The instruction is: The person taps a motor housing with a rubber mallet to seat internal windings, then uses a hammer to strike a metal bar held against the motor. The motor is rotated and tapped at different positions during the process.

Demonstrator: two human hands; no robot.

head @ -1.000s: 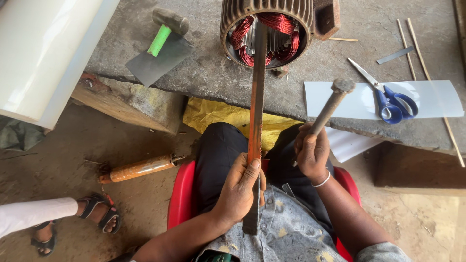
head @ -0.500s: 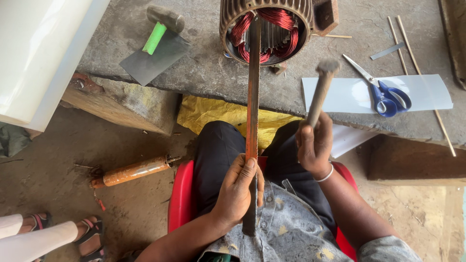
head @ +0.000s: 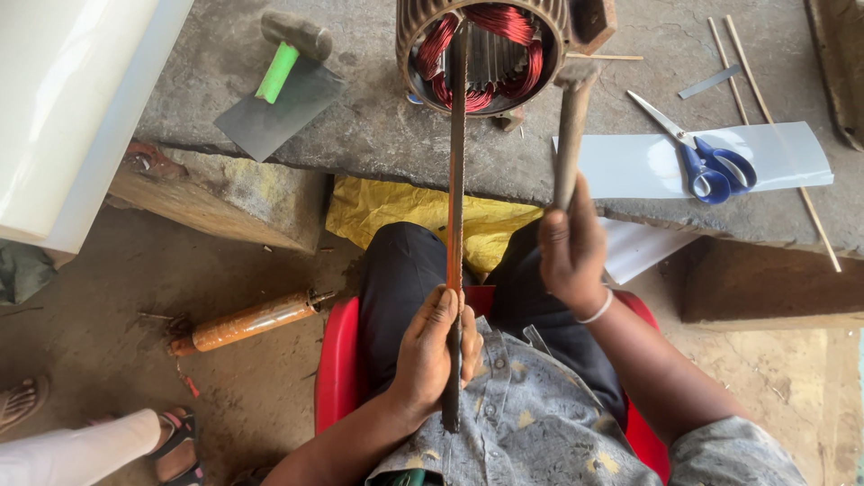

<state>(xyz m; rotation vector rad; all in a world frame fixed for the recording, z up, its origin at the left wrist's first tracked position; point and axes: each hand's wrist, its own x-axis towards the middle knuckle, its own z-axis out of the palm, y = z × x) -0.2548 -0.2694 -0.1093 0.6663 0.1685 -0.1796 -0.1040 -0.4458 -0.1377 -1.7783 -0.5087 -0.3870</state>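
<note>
My left grip (head: 430,353) is clenched around a long flat metal bar (head: 456,171) whose far end reaches into the motor stator (head: 486,49) on the desk (head: 378,135). My right grip (head: 569,247) clasps a hammer (head: 571,126) upright beside it, near blue scissors (head: 706,162).

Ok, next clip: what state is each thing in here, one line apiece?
Left hand: gripping the long metal bar.
Right hand: gripping the hammer, head up.
Long metal bar: tip inside the motor stator.
Scissors: closed, lying on the white sheet.
Scraper: lying flat, untouched.
</note>
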